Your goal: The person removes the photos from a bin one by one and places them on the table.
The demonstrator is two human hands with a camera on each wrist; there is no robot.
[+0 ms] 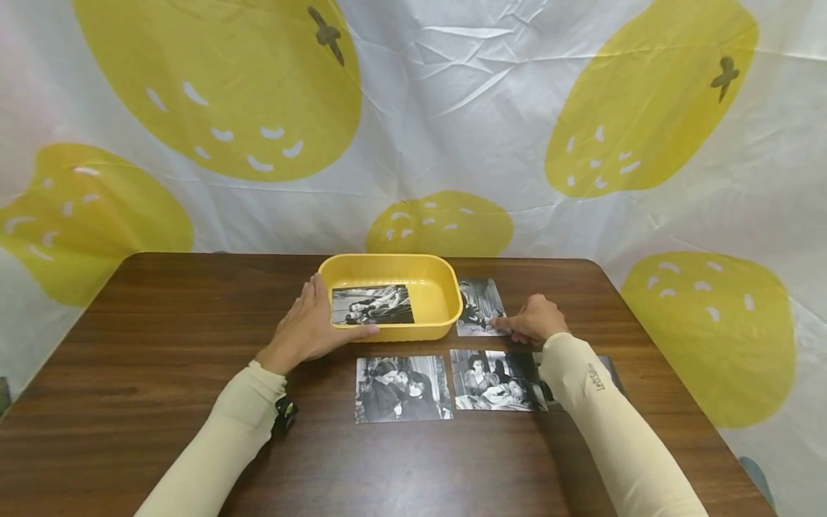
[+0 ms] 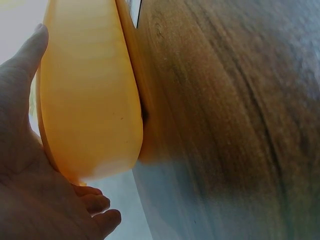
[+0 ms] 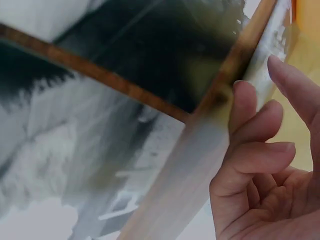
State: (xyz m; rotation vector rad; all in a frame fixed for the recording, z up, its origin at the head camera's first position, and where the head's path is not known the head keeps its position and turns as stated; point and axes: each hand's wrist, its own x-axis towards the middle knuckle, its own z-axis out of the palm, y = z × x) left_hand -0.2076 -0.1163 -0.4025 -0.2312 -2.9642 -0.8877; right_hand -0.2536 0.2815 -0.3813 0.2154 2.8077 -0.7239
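A yellow plastic basin (image 1: 413, 332) stands on the brown wooden table (image 1: 161, 345), with a black-and-white photo (image 1: 372, 304) lying flat inside it. My left hand (image 1: 310, 327) rests against the basin's left front corner, fingers straight up its side and thumb along the front wall. In the left wrist view the palm (image 2: 30, 190) lies on the basin wall (image 2: 90, 100). My right hand (image 1: 533, 319) has curled fingers. Their tips pinch the lower right corner of another photo (image 1: 477, 301) lying just right of the basin. In the right wrist view the fingers (image 3: 250, 115) meet that photo's pale edge.
Two more photos (image 1: 400, 388) (image 1: 494, 380) lie side by side in front of the basin. A further one (image 1: 610, 370) is mostly hidden under my right forearm. A white cloth with yellow fruit prints (image 1: 452, 108) hangs behind the table.
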